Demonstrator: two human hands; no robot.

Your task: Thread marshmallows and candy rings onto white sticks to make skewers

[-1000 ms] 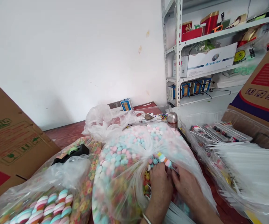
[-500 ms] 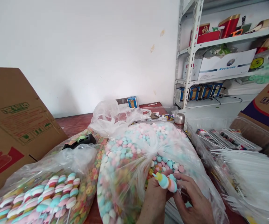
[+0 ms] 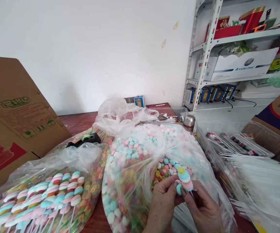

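While the left hand (image 3: 163, 200) pinches blue candy (image 3: 179, 189), the right hand (image 3: 204, 205) grips a skewer (image 3: 185, 177); a bag (image 3: 135, 174) bulges beneath.

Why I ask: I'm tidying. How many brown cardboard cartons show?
2: the green-lettered carton at far left and the purple-banded carton at far right; more may be hidden.

Holds left fingers (image 3: 168, 182) and right fingers (image 3: 202, 191) close together, bent inward in a pinch, with thumbs (image 3: 188, 198) angled toward each other, nearest the camera.
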